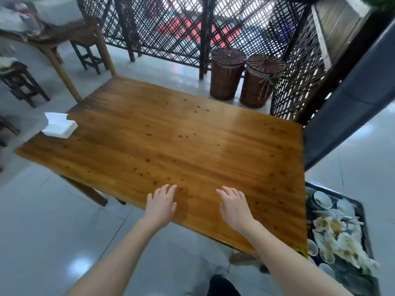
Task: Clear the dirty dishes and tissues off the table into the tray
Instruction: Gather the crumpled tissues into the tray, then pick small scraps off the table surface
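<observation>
Grey floor lay open at your left of the tabletop (pixel 171 135); a lattice screen (pixel 171 28) and two wicker baskets (pixel 226 77) closed the far side. Your left hand (pixel 161 201) and right hand (pixel 234 205) hovered released over the near edge. The tray (pixel 350 280) of dishes (pixel 321 199) and tissues (pixel 339 238) sat low off the right edge, long axis running near to far.

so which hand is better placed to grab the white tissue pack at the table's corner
Left, probably. The left hand is open and on the same side as the white tissue pack; the right hand would have to cross over.
</observation>
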`<state>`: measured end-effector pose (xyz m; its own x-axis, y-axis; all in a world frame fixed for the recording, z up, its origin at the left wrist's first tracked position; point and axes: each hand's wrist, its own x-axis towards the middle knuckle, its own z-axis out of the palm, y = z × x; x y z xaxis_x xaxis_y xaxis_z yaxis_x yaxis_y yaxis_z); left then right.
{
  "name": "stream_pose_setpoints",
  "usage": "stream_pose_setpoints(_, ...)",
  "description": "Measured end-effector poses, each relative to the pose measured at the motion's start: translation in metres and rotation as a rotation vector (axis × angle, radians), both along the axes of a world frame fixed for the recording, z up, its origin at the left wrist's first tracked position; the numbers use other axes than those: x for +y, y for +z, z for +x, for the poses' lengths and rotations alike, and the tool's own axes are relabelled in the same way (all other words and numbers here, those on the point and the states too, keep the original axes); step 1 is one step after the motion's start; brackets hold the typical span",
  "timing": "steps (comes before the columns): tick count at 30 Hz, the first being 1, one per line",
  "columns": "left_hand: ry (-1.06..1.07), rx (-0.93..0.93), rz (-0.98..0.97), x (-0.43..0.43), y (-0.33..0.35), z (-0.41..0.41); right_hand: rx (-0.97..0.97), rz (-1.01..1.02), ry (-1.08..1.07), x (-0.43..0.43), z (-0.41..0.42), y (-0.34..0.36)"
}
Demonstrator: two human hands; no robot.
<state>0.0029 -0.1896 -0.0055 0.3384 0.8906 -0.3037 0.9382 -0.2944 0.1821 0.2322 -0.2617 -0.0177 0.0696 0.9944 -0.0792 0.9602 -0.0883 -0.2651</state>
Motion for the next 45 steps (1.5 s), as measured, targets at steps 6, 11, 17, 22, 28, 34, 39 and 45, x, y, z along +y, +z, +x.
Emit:
stream_pose_setpoints(6,0.17,-0.045,-0.015,0.017,-0.007,-0.07,0.033,-0.008,0.138,0.053,-0.057,-0.006)
stream_pose_setpoints(11,0.286,-0.008,-0.038,0.034,-0.016,-0.135,0.1,-0.03,0.27,0.102,-0.117,-0.008)
stream_pose_setpoints(17,0.381,0.044,-0.069,0.07,-0.024,-0.205,0.1,-0.021,0.298,0.167,-0.18,-0.015)
stream_pose_setpoints(22,0.413,0.112,-0.037,0.127,-0.015,-0.273,0.128,-0.047,0.365,0.235,-0.248,-0.011)
stream_pose_setpoints(28,0.486,0.097,0.022,0.215,0.01,-0.341,0.147,-0.036,0.409,0.33,-0.313,0.006)
stream_pose_setpoints(34,0.542,0.066,-0.008,0.249,0.002,-0.371,0.138,-0.058,0.437,0.381,-0.348,0.01)
stream_pose_setpoints(39,0.537,0.048,-0.04,0.279,-0.005,-0.391,0.156,-0.054,0.394,0.405,-0.36,0.009)
stream_pose_setpoints(45,0.469,-0.024,-0.04,0.342,-0.012,-0.408,0.168,-0.056,0.282,0.441,-0.384,0.004)
